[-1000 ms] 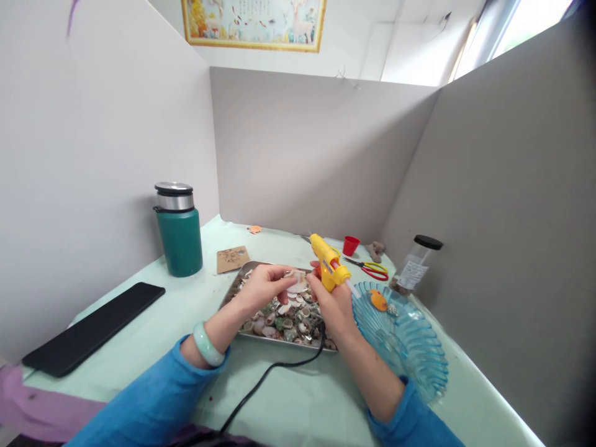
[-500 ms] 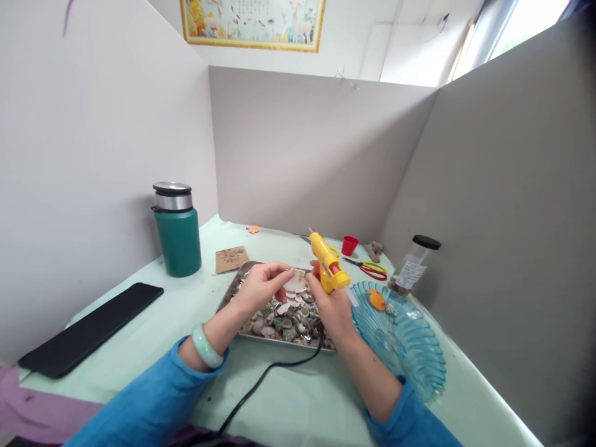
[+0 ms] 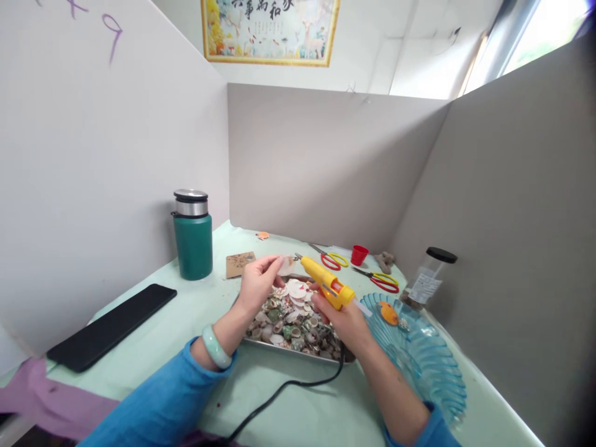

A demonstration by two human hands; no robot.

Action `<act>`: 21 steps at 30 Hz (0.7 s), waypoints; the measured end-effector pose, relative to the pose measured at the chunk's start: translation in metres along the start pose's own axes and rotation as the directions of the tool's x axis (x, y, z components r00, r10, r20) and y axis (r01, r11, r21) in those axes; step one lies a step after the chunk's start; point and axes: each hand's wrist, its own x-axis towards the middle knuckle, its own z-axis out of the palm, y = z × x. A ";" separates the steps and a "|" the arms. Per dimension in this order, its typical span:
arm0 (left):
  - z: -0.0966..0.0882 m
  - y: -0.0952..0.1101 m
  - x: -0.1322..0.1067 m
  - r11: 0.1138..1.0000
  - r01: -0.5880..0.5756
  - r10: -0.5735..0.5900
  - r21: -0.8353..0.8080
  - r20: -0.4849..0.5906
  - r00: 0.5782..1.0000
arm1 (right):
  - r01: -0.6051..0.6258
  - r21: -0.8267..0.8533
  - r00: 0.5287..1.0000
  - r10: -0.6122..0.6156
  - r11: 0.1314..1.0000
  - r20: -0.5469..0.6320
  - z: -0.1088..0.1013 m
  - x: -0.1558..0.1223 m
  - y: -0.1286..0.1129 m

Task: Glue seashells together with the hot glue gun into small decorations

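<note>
My left hand (image 3: 261, 282) pinches a pale, thin shell (image 3: 287, 266) between thumb and fingers, held above a metal tray (image 3: 298, 354). My right hand (image 3: 342, 313) is wrapped round a yellow hot glue gun (image 3: 326, 280), whose nozzle points left and is at the shell's edge. Whether the tip touches the shell I cannot tell. A clear glue stick (image 3: 363, 307) sticks out of the gun's back, and a black cord (image 3: 291, 383) runs from it across the table. Under both hands, many small shells (image 3: 293, 326) and flat white shells (image 3: 298, 290) fill the tray.
To the right lies a blue glass plate (image 3: 431, 366) with an orange shell (image 3: 388, 313) on it. Behind stand scissors (image 3: 330, 257), a red cup (image 3: 359, 254) and a jar (image 3: 426, 276). A green bottle (image 3: 193, 245) and a black flat case (image 3: 114, 326) are at left.
The glue gun has turned and tilted lower, its nozzle coming left to the shell. My left hand has raised the shell slightly and turned it. The camera view has shifted.
</note>
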 end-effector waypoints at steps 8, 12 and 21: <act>0.001 -0.002 0.000 0.998 0.044 -0.044 -0.042 0.002 0.999 | 0.040 -0.065 0.999 -0.038 0.997 0.028 0.002 0.002 0.011; 0.001 -0.001 0.000 0.997 0.046 -0.045 -0.060 0.023 0.999 | 0.069 -0.116 0.997 -0.066 0.991 0.025 0.003 0.001 0.010; 0.001 -0.005 0.003 0.972 0.143 -0.133 -0.186 0.065 0.989 | 0.077 -0.142 0.997 -0.079 0.987 -0.014 0.004 0.002 0.012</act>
